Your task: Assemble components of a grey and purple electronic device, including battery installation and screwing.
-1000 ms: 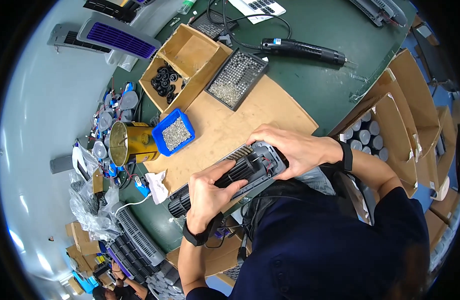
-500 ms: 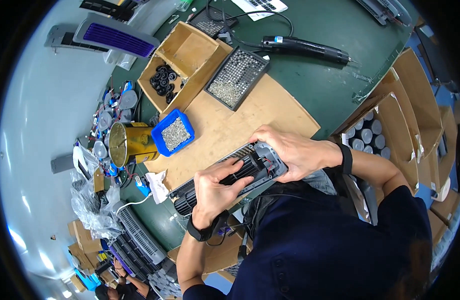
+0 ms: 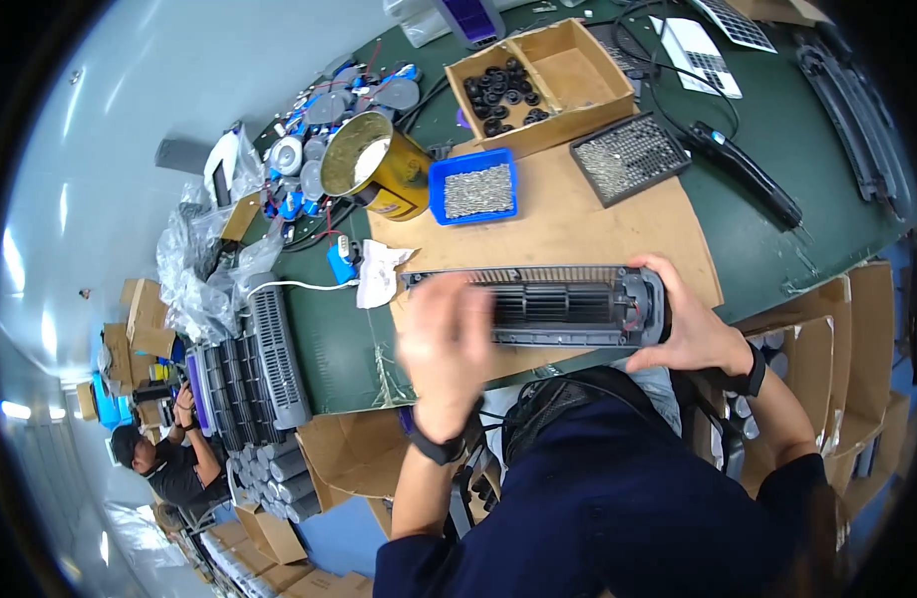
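A long grey fan housing point(image 3: 568, 336) lies lengthwise in front of me on the cardboard sheet. Inside it sits a black ribbed blower wheel point(image 3: 553, 305), with thin red wires visible in the compartment at the right end. My right hand point(image 3: 690, 324) grips that right end, thumb on the near side and fingers on the far side. Over the housing's left end is my left hand point(image 3: 444, 339), smeared by motion. It hides that end, and I cannot make out whether its fingers touch the part.
Beyond the housing stand a blue tray of small metal pieces point(image 3: 478, 189), a yellow tin point(image 3: 404, 179), a cardboard box with black round parts point(image 3: 578, 125) and a black screw tray point(image 3: 628, 159). An electric screwdriver point(image 3: 748, 177) lies right. Another person point(image 3: 174, 458) works far left.
The blower wheel, earlier tilted with its left end sticking out under my left hand, now lies along the housing. The housing appears level as the view has turned. My right hand keeps its end.
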`<state>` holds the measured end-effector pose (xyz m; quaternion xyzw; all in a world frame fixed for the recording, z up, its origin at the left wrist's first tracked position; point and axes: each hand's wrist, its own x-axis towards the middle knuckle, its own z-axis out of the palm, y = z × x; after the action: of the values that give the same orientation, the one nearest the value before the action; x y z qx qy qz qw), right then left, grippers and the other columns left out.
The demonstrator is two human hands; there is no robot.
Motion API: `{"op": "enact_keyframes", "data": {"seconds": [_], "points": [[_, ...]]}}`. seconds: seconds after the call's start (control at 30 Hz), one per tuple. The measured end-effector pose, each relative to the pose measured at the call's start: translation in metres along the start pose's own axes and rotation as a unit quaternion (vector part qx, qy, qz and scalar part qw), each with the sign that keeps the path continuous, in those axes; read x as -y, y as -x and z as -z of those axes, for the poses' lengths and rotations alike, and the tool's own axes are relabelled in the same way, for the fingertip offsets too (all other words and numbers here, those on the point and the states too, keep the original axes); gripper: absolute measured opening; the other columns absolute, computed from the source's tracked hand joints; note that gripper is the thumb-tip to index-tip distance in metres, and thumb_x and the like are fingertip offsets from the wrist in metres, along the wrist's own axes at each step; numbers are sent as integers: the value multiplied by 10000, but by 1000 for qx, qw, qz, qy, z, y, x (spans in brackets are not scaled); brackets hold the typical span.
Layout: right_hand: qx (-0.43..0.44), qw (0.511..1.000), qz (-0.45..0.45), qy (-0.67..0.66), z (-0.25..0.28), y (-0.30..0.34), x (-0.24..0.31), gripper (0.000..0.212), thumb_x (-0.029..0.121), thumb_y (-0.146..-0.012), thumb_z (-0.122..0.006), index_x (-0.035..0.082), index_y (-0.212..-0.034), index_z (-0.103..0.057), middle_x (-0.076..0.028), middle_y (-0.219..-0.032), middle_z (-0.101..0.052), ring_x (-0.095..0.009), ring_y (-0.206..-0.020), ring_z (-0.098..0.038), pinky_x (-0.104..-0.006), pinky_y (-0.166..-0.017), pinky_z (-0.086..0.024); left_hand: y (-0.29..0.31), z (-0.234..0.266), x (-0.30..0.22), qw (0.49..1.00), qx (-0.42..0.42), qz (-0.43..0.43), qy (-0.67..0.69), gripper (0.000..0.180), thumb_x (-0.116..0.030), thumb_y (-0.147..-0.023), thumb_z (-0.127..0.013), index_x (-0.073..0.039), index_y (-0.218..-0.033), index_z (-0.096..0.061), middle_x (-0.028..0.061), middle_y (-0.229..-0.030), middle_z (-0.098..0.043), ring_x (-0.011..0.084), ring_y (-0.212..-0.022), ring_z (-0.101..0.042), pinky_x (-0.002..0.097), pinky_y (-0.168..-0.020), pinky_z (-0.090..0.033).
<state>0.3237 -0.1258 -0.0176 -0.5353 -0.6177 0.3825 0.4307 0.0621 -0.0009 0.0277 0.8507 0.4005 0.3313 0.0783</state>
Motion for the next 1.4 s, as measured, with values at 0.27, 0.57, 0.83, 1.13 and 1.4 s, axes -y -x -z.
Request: {"op": "enact_keyframes", "data": {"seconds": [0.27,0.57,0.83,1.13,1.4], "points": [[-88,941,-86,-314,-23,-36,-22,320,292,-974,-450,-1,-1035,-561,-96,-1060,-579,-135,-1057,-513,-274,-914,-401,14,5,47,971,-68,228,-33,296,-235,-839,-757,55,-871,-705,118,-691,-665,150,-582,-616,281,-555,-497],[-152,965,-14,-214,-31,-37,-22,321,260,-937,-377,15,-755,-480,-128,-917,-560,-209,-953,-527,-308,-888,-379,14,-5,54,966,-60,252,11,300,-213,-833,-760,73,-801,-676,113,-640,-630,140,-539,-563,286,-526,-459],[-126,973,-39,-191,-25,-38,-22,326,252,-894,-385,39,-649,-360,-122,-917,-527,-170,-872,-477,-282,-820,-351,10,-6,53,966,-38,255,29,289,-193,-836,-741,71,-759,-651,132,-636,-625,173,-539,-573,311,-543,-463],[-117,977,-10,-176,-16,-38,-36,337,258,-912,-371,27,-666,-378,-137,-897,-543,-193,-891,-494,-300,-827,-357,19,0,46,964,-4,256,73,318,-221,-833,-728,93,-828,-679,154,-652,-640,206,-569,-600,335,-582,-489],[40,972,34,228,102,-131,85,117,117,-877,-617,5,-848,-602,-52,-746,-621,-141,-689,-591,-300,-641,-492,25,25,24,1000,1,2,-5,551,-366,-622,-861,-63,-1035,-660,54,-938,-566,274,-889,-533,397,-786,-412]]}}
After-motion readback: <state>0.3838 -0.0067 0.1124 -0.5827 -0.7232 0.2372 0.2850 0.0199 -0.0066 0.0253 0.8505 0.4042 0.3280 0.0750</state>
